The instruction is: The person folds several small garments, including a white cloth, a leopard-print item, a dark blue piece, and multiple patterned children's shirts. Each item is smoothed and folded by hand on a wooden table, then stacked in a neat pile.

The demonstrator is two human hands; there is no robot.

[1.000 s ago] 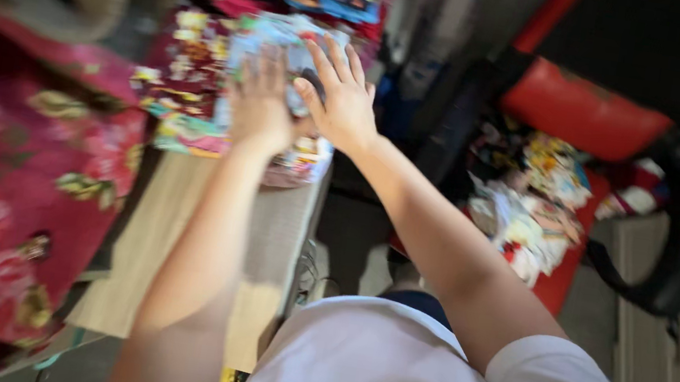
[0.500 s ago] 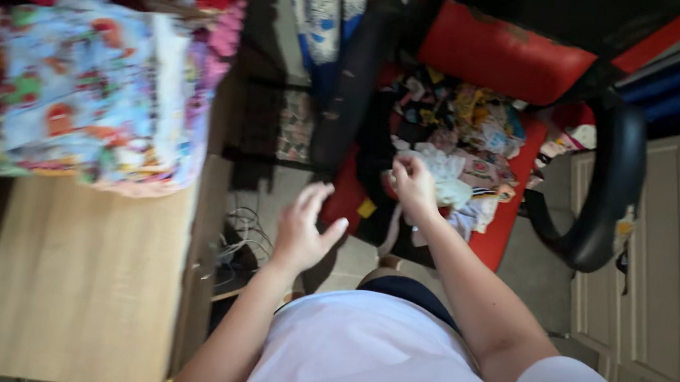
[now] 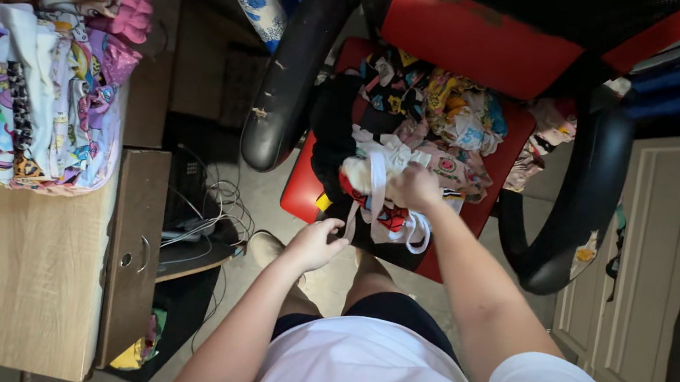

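Red office chair (image 3: 470, 40) with black armrests, seat piled with mixed printed garments (image 3: 432, 115). A white-trimmed garment (image 3: 380, 193) is gripped by the right hand (image 3: 414, 186) at the pile's near edge; its loose white strap is pinched by the left hand (image 3: 316, 246) just below. Folded patterned fabrics (image 3: 20, 107) are stacked on the wooden tabletop (image 3: 13, 277) at left. Cables (image 3: 212, 208) are seen beneath.

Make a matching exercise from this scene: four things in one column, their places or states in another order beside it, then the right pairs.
1. right hand
2. left hand
3. folded printed clothes
4. loose clothes pile

A. stacked on the wooden desk
B. heaped on the red chair seat
C. gripping a white-strapped garment over the seat
D. holding a white strap's end, nearer the body

Pairs: 1-C, 2-D, 3-A, 4-B
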